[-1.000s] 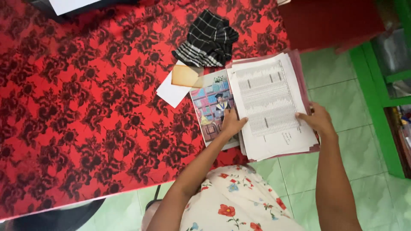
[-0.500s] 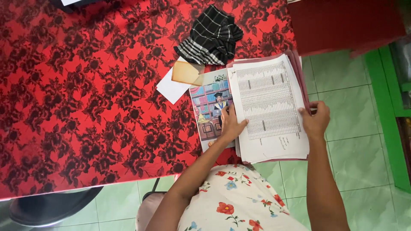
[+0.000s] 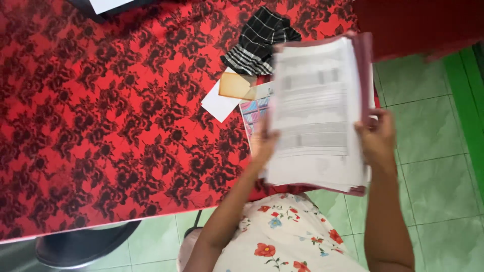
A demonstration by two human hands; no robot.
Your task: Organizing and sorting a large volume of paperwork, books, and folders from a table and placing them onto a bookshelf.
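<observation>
Red tablecloth with black flower print (image 3: 101,126) covered the table. On it lay a white paper sheet (image 3: 218,105), a tan card (image 3: 236,86), a black-and-white checked cloth (image 3: 262,40) and a colour photo print (image 3: 254,112). Left hand (image 3: 262,143) grasped the left edge of a thick stack of printed white pages in a maroon folder (image 3: 317,111), raised over the table's near edge. Right hand (image 3: 377,141) gripped the stack's right edge.

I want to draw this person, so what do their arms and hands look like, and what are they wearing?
Both arms are bare, with no sleeves reaching the forearms. The left hand and right hand wear no gloves; no rings, watch or bracelets can be made out. The person's top is cream-white with red and blue flowers and small green leaves.
</observation>
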